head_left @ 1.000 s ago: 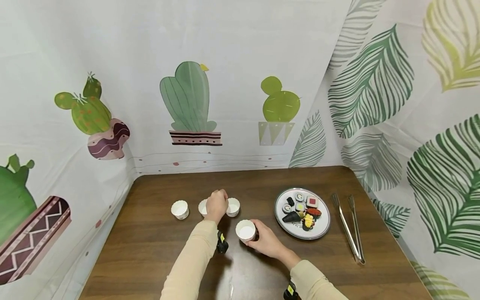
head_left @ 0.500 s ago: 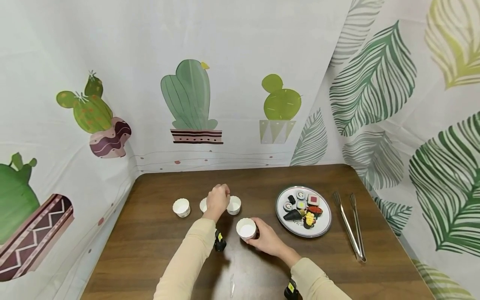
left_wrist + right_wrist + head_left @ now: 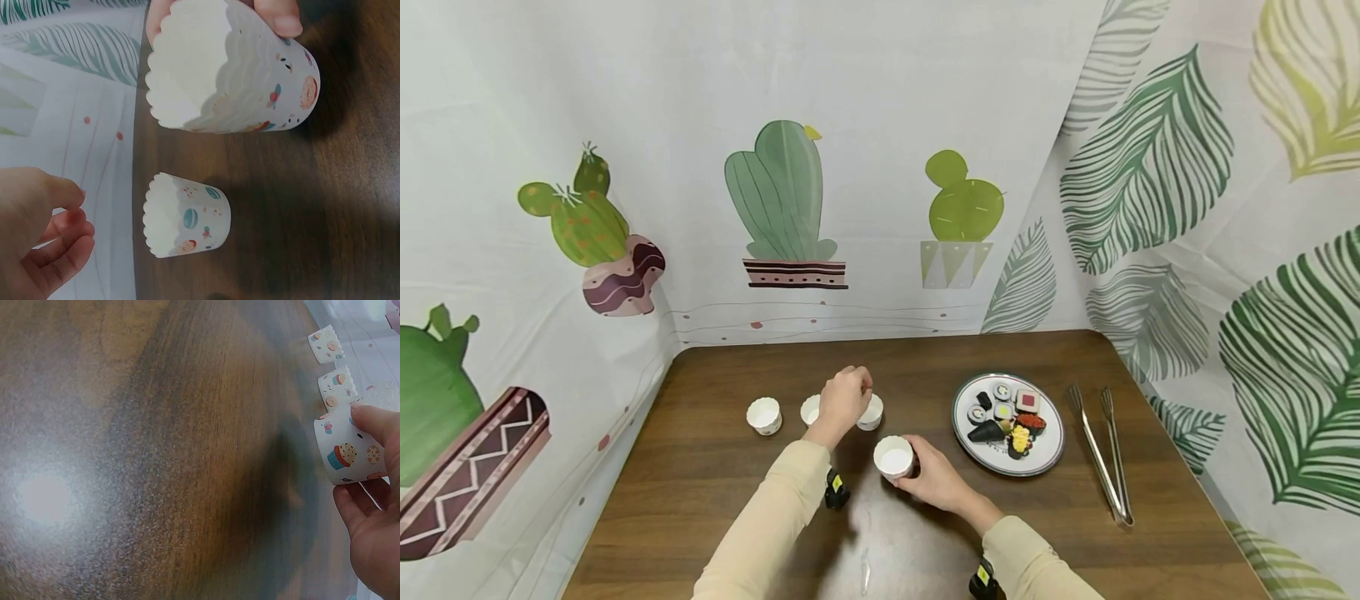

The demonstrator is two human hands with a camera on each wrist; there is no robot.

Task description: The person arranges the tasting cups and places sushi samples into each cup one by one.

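Note:
In my right hand (image 3: 934, 477) I hold a stack of white paper cupcake cups (image 3: 893, 458), thumb on one side and fingers on the other. Several scalloped rims nest inside it in the left wrist view, and cupcakes are printed on its wall. My left hand (image 3: 845, 398) hovers beside the rightmost standing paper cup (image 3: 870, 414), partly covering it. Its fingers are loosely curled and hold nothing; the left wrist view shows this hand (image 3: 50, 231) apart from the cup (image 3: 187, 215). Two more single cups, the middle one (image 3: 809, 410) and the left one (image 3: 764, 416), stand in the same row.
Right of the stack lies a round plate (image 3: 977, 450) of sushi pieces (image 3: 1002, 412). Metal tongs (image 3: 1101, 467) lie spread beside it, near the right side of the brown wooden table (image 3: 700, 500). A patterned cloth (image 3: 880, 183) hangs behind the table.
My left hand has shifted a little to the right, so its fingers now reach over the rightmost cup and the middle cup shows more. My right hand and the stack stay nearly still.

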